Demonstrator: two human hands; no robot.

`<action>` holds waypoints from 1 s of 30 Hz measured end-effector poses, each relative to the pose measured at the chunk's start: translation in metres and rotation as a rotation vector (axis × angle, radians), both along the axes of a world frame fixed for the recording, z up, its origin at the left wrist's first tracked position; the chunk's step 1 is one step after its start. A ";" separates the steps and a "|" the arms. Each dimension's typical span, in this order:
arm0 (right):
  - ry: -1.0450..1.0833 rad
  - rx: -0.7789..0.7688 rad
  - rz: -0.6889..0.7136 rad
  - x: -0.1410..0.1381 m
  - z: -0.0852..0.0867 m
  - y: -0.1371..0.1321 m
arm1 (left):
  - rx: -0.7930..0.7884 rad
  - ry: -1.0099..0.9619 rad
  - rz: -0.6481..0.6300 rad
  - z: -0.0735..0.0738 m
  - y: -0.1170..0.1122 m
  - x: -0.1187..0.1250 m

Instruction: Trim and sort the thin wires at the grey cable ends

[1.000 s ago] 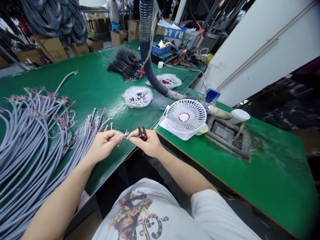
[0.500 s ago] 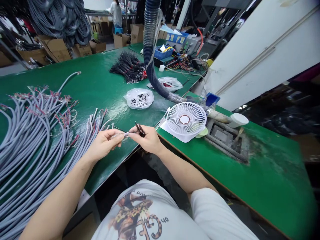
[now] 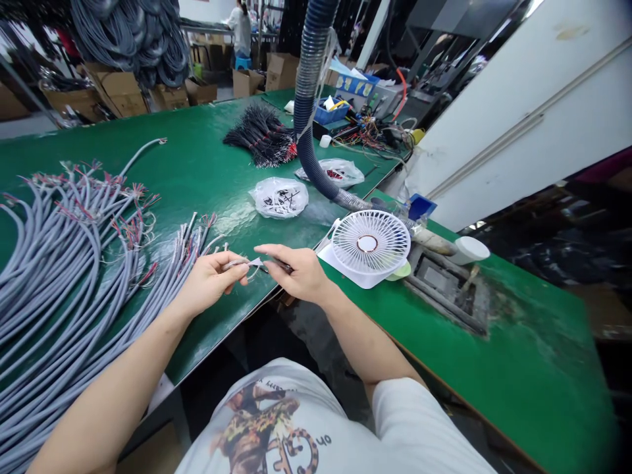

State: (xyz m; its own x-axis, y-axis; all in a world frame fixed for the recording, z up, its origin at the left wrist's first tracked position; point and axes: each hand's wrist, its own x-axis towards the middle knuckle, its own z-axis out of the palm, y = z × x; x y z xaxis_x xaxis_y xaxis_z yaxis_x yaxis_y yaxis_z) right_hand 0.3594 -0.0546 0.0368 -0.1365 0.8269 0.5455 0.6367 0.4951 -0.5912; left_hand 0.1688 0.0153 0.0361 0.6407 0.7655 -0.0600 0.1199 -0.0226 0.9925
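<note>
**Grey cable end pinched, small snips alongside**

Left hand (image 3: 210, 283) closed in a thumb-and-forefinger pinch on the grey cable end (image 3: 234, 265), well left of the white desk fan (image 3: 369, 242). Right hand (image 3: 299, 271) curled around small dark snips (image 3: 279, 265), blades mostly hidden, tips just beside the cable end. Farther left of the fan, a spread of grey cables (image 3: 64, 276) with bared coloured wires, seemingly much left to work through. Beyond the fan, a bundle of black leads (image 3: 259, 135), apparently done.

My white short-sleeved T-shirt (image 3: 336, 424), leopard-spotted figure print (image 3: 259, 428) on the chest (upside down from here, partly cut off), plain right sleeve (image 3: 424, 424), left forearm (image 3: 113, 388) and right forearm (image 3: 368, 345) bare.
</note>
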 end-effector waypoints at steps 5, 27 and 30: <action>-0.187 -0.075 0.108 0.008 0.010 0.004 | 0.043 0.080 -0.058 -0.003 -0.003 0.002; 0.535 -0.210 -0.172 -0.017 -0.019 0.028 | -0.105 0.019 -0.057 -0.004 0.010 -0.005; 0.648 -0.294 -0.202 -0.014 -0.037 0.033 | -0.159 -0.038 0.015 -0.002 0.015 -0.008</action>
State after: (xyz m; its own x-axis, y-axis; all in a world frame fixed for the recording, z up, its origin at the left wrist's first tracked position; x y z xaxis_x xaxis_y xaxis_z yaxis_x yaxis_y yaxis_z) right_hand 0.3456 -0.0214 0.0000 0.3084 0.9262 0.2170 0.1774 0.1682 -0.9697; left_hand 0.1610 0.0306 0.0344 0.6330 0.7580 -0.1571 0.0814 0.1367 0.9873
